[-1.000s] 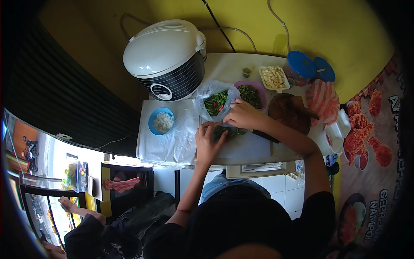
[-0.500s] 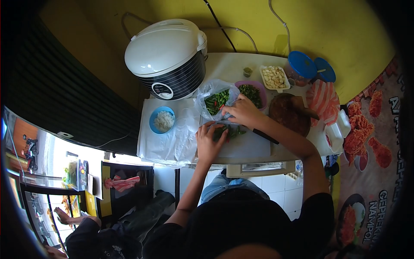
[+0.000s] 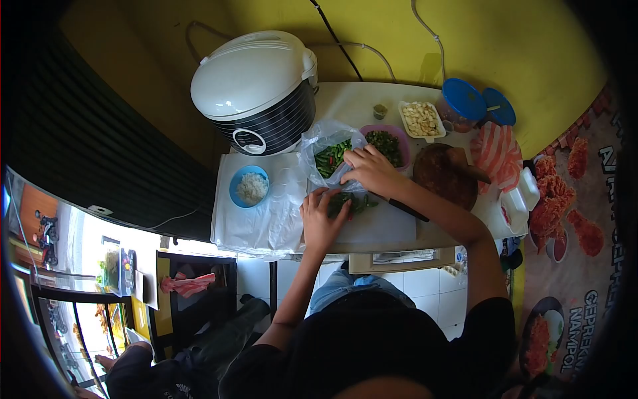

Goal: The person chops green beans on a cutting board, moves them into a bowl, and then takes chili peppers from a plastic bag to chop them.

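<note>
My left hand [image 3: 320, 223] rests on the white cutting board [image 3: 389, 230], its bent fingers and thumb around a small pile of green chillies [image 3: 359, 203]. At the near rim of a clear plastic bag [image 3: 309, 151], my right hand [image 3: 373, 171] has its fingers curled on the plastic, with fingertips over the opening. More green chillies [image 3: 330, 159] and a bit of red show inside the bag. Below my right wrist lies a dark knife handle [image 3: 408, 209]; its blade cannot be made out.
A rice cooker [image 3: 256, 93] stands at back left, near a blue bowl of rice [image 3: 252, 187]. Behind the bag is a pink tub of cut chillies [image 3: 385, 147]. A tray of garlic [image 3: 421, 120], blue-lidded container [image 3: 464, 100] and brown mortar [image 3: 444, 178] stand right. Another person [image 3: 159, 366] sits lower left.
My right hand has shifted slightly, its fingers now more curled over the bag's rim. My left hand stays on the chillies. The other person's leg has moved.
</note>
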`<state>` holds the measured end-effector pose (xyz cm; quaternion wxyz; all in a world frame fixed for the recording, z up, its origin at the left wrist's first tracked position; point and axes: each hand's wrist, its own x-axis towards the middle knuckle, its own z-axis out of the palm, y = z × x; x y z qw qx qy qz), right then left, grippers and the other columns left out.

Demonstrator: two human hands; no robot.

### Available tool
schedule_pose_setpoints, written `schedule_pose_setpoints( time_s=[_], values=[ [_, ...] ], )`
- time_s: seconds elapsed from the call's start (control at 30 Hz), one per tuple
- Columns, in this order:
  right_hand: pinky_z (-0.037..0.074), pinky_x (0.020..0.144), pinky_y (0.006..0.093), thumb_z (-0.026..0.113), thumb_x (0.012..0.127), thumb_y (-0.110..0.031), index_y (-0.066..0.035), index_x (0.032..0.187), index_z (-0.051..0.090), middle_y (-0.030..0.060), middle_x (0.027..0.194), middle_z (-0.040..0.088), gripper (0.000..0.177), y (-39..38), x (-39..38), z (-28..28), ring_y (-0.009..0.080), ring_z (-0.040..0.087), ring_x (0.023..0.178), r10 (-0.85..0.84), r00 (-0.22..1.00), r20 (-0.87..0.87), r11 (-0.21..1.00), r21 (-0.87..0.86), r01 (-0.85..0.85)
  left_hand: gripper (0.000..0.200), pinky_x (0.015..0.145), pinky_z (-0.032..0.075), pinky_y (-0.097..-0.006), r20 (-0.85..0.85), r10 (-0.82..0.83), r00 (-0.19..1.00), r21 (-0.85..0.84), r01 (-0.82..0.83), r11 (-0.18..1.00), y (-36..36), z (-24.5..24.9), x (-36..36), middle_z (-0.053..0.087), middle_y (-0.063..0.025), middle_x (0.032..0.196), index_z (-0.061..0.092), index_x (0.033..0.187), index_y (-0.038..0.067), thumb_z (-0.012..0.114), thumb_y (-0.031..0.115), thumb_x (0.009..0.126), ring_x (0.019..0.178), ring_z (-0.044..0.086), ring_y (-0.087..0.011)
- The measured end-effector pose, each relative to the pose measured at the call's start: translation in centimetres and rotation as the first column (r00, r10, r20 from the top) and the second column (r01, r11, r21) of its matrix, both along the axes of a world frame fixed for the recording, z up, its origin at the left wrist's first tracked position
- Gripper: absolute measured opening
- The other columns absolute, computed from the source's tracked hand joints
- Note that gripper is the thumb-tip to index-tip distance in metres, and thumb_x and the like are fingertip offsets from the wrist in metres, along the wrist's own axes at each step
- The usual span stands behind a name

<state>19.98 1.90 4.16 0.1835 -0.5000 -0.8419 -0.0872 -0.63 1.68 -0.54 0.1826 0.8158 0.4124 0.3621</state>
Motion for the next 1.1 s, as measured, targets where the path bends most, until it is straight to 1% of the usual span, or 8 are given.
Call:
schedule_pose_setpoints(
  time_s=[0.1, 0.3, 0.4, 0.5, 0.6, 0.7, 0.9, 1.1],
  values=[
    [0.036, 0.087, 0.0342, 0.072, 0.075, -0.025, -0.018, 0.092, 0.077, 0.0023, 0.097, 0.052, 0.019, 0.2, 0.2, -0.4, 0.0187, 0.052, 0.101, 0.004, 1.0, 0.027, 0.998, 0.055, -0.005, 0.036, 0.098, 0.039, -0.0431, 0.006, -0.004, 1.0, 0.011, 0.004, 1.0, 0.1, -0.2, 0.0, 0.06, -0.0099, 0.115, 0.071, 0.108, 0.012, 0.078, 0.031, 0.079, 0.108, 0.055, -0.031],
    [0.036, 0.088, 0.0351, 0.073, 0.076, -0.029, -0.015, 0.088, 0.075, 0.0025, 0.098, 0.052, 0.018, 0.8, -0.1, -0.8, 0.0191, 0.05, 0.105, 0.017, 1.0, 0.01, 1.0, -0.01, -0.017, 0.041, 0.097, 0.039, -0.0423, 0.017, -0.029, 0.999, -0.012, 0.029, 0.999, 0.0, 0.2, -0.1, 0.059, -0.0091, 0.116, 0.069, 0.112, 0.014, 0.079, 0.034, 0.077, 0.109, 0.054, -0.0296],
    [0.036, 0.087, 0.0351, 0.075, 0.075, -0.03, -0.014, 0.084, 0.074, 0.0024, 0.099, 0.055, 0.018, 1.2, 0.0, -0.7, 0.0179, 0.052, 0.104, 0.039, 0.999, -0.01, 0.998, -0.04, -0.039, 0.04, 0.097, 0.04, -0.042, 0.074, -0.105, 0.992, 0.056, 0.101, 0.993, -0.3, 0.9, -0.2, 0.06, -0.0087, 0.116, 0.069, 0.112, 0.014, 0.08, 0.029, 0.076, 0.109, 0.055, -0.0298],
    [0.036, 0.087, 0.0356, 0.074, 0.077, -0.03, -0.013, 0.086, 0.073, 0.0025, 0.098, 0.055, 0.018, 1.2, 0.5, -0.7, 0.0177, 0.054, 0.101, 0.067, 0.992, -0.103, 0.995, -0.07, -0.074, 0.039, 0.097, 0.04, -0.0416, 0.023, -0.323, 0.946, 0.019, 0.322, 0.946, -0.1, 1.3, -0.4, 0.06, -0.0069, 0.118, 0.069, 0.113, 0.016, 0.079, 0.028, 0.077, 0.112, 0.056, -0.0288],
    [0.036, 0.086, 0.0353, 0.073, 0.08, -0.028, -0.013, 0.087, 0.074, 0.0028, 0.097, 0.055, 0.017, 1.0, 1.0, -0.1, 0.0183, 0.055, 0.097, 0.085, 0.984, -0.156, 0.995, -0.03, -0.09, 0.033, 0.1, 0.04, -0.0432, -0.058, -0.52, 0.852, 0.013, 0.522, 0.853, 0.0, 1.2, 0.7, 0.059, -0.0062, 0.12, 0.069, 0.113, 0.019, 0.074, 0.027, 0.082, 0.114, 0.056, -0.0275],
    [0.037, 0.089, 0.0351, 0.073, 0.081, -0.025, -0.011, 0.089, 0.074, 0.0042, 0.099, 0.055, 0.016, 0.2, 1.4, 0.9, 0.0207, 0.056, 0.098, 0.063, 0.977, -0.202, 0.995, -0.068, -0.078, 0.031, 0.107, 0.038, -0.0462, -0.175, -0.487, 0.856, 0.112, 0.509, 0.853, 0.5, 0.1, 1.8, 0.06, -0.0063, 0.124, 0.069, 0.117, 0.02, 0.069, 0.024, 0.086, 0.122, 0.055, -0.0283],
    [0.038, 0.089, 0.036, 0.075, 0.08, -0.025, -0.013, 0.091, 0.074, 0.0041, 0.1, 0.058, 0.016, -2.2, 2.1, 1.0, 0.021, 0.057, 0.1, 0.058, 0.955, -0.291, 0.997, -0.036, -0.072, 0.031, 0.109, 0.038, -0.051, -0.249, -0.519, 0.818, 0.056, 0.547, 0.835, 2.6, -0.9, 0.2, 0.06, -0.0056, 0.13, 0.067, 0.123, 0.021, 0.062, 0.022, 0.093, 0.128, 0.052, -0.0303],
    [0.038, 0.089, 0.0374, 0.075, 0.081, -0.027, -0.015, 0.093, 0.073, 0.0029, 0.099, 0.059, 0.017, -4.6, 2.5, 0.7, 0.0208, 0.059, 0.098, -0.043, 0.948, -0.316, 0.999, -0.016, 0.04, 0.034, 0.11, 0.034, -0.0547, -0.184, -0.41, 0.893, 0.046, 0.425, 0.904, 1.2, -0.3, 1.0, 0.056, -0.0099, 0.135, 0.067, 0.124, 0.022, 0.063, 0.03, 0.092, 0.133, 0.047, -0.0321]
  ],
)
